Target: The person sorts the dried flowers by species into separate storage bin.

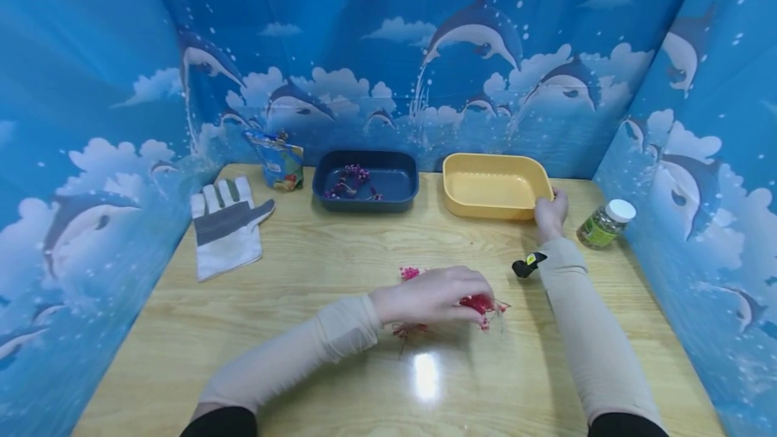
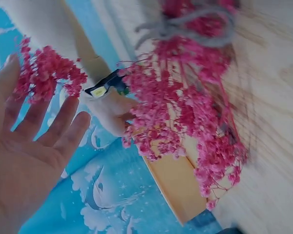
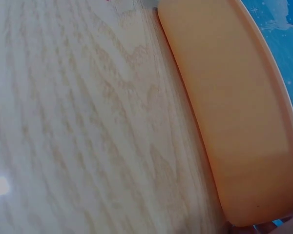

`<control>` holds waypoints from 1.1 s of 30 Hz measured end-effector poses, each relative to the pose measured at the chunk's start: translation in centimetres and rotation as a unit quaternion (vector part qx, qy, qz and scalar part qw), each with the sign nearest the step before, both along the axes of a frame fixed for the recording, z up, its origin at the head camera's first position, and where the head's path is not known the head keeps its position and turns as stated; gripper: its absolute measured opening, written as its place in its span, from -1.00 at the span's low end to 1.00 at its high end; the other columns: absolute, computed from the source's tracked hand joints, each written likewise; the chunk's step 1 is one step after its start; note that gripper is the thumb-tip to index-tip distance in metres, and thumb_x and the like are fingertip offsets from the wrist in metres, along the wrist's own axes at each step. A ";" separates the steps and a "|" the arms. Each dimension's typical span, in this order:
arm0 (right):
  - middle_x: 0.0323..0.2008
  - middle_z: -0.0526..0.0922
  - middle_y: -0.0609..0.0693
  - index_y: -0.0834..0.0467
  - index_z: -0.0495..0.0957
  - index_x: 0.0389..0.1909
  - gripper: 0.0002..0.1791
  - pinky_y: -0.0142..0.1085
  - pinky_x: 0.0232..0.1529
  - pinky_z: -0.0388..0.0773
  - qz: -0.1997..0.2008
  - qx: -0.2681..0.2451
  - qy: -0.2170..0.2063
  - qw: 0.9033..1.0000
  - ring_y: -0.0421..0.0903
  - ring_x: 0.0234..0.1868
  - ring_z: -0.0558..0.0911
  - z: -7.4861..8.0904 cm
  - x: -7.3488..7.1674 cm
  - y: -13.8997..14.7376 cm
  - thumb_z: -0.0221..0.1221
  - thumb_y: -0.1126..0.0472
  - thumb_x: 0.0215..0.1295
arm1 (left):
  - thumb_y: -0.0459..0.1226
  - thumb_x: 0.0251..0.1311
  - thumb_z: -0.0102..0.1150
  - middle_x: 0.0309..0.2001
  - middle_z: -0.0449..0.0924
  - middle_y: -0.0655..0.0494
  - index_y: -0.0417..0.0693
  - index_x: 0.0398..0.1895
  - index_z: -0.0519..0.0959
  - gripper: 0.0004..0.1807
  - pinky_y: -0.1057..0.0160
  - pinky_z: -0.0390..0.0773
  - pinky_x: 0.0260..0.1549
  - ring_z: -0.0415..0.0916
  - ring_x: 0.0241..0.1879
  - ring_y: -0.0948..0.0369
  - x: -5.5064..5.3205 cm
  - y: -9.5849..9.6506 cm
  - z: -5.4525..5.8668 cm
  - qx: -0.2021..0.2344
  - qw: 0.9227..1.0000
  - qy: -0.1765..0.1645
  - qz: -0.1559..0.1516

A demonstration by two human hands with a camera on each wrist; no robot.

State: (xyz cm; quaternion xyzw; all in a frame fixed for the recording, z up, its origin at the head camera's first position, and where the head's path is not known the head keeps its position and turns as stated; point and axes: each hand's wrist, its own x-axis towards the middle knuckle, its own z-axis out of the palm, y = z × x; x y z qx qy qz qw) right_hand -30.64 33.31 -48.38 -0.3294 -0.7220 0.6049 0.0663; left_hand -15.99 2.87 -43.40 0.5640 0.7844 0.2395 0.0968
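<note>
My left hand is over the table's middle, its curved fingers and thumb holding a small cluster of pinkish-red dried flowers. Beside it, in the left wrist view, is a larger bunch of pink dried flowers tied with a grey cord. From above, that bunch is mostly hidden under the hand. At the right end of a yellow tray, my right hand grips the rim. The right wrist view shows the tray's long side wall, with the hand almost out of frame.
Left of the yellow tray stands a dark blue tray with purple flower sprigs inside. A blue pouch and a grey-white glove are at the left. A white-lidded jar stands right of my right arm. Dolphin-print curtains border the table.
</note>
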 end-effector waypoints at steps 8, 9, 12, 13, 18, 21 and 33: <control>0.64 0.18 0.03 0.06 0.12 0.65 -0.27 -0.39 0.56 0.33 -0.005 -0.021 0.012 1.000 -0.10 0.58 0.31 0.2 0.1 0.0 -0.25 0.43 0.47 | -0.09 0.46 0.26 0.16 0.71 0.15 0.02 0.24 0.58 -0.62 0.40 0.62 0.22 0.63 0.19 0.35 -1.1 -0.3 1.0 0.132 0.964 -0.205 0.111; 0.64 0.19 0.03 0.07 0.13 0.65 -0.27 -0.38 0.56 0.34 -0.007 -0.021 0.014 1.000 -0.10 0.58 0.31 0.1 0.1 0.0 -0.25 0.44 0.47 | -0.09 0.47 0.25 0.18 0.71 0.13 0.02 0.25 0.58 -0.62 0.40 0.62 0.23 0.63 0.20 0.32 -1.3 -0.4 1.1 0.142 0.954 -0.228 0.130; 0.64 0.20 0.04 0.08 0.15 0.64 -0.29 -0.38 0.56 0.34 -0.008 -0.021 0.021 1.000 -0.09 0.58 0.32 0.1 0.1 0.1 -0.25 0.43 0.47 | -0.12 0.49 0.24 0.19 0.70 0.05 -0.03 0.26 0.59 -0.62 0.36 0.65 0.20 0.65 0.21 0.19 -2.0 -0.6 1.3 0.170 0.929 -0.277 0.179; 0.64 0.21 0.04 0.09 0.16 0.63 -0.29 -0.37 0.56 0.35 -0.008 -0.019 0.023 1.000 -0.09 0.58 0.32 0.1 0.2 0.0 -0.25 0.43 0.48 | -0.13 0.49 0.23 0.19 0.70 0.03 -0.05 0.27 0.59 -0.62 0.35 0.65 0.20 0.65 0.21 0.15 -2.2 -0.7 1.5 0.175 0.923 -0.285 0.192; 0.63 0.23 0.06 0.09 0.19 0.62 -0.33 -0.34 0.56 0.37 -0.002 -0.007 0.023 1.000 -0.08 0.59 0.32 0.1 0.3 -0.2 -0.25 0.41 0.52 | -0.23 0.45 0.28 0.19 0.68 -0.09 -0.14 0.26 0.60 -0.62 0.32 0.73 0.06 0.67 0.17 -0.01 -3.9 -1.0 1.8 0.201 0.899 -0.309 0.235; 0.63 0.22 0.07 0.09 0.18 0.63 -0.34 -0.31 0.56 0.38 0.006 -0.002 0.019 1.000 -0.05 0.59 0.31 0.2 0.3 -0.3 -0.26 0.39 0.55 | -0.26 0.41 0.32 0.18 0.69 -0.13 -0.17 0.23 0.61 -0.62 0.27 0.73 0.07 0.68 0.17 -0.06 -5.4 -1.3 2.3 0.212 0.895 -0.296 0.258; 0.60 0.27 0.10 0.13 0.20 0.62 -0.37 -0.29 0.55 0.40 0.022 -0.002 0.028 0.999 -0.04 0.55 0.35 0.1 0.6 -1.4 -0.20 0.38 0.55 | -0.23 0.41 0.34 0.21 0.64 -0.07 -0.09 0.26 0.58 -0.60 0.06 0.74 0.15 0.66 0.21 -0.03 -11.5 -1.8 3.5 0.218 0.862 -0.289 0.355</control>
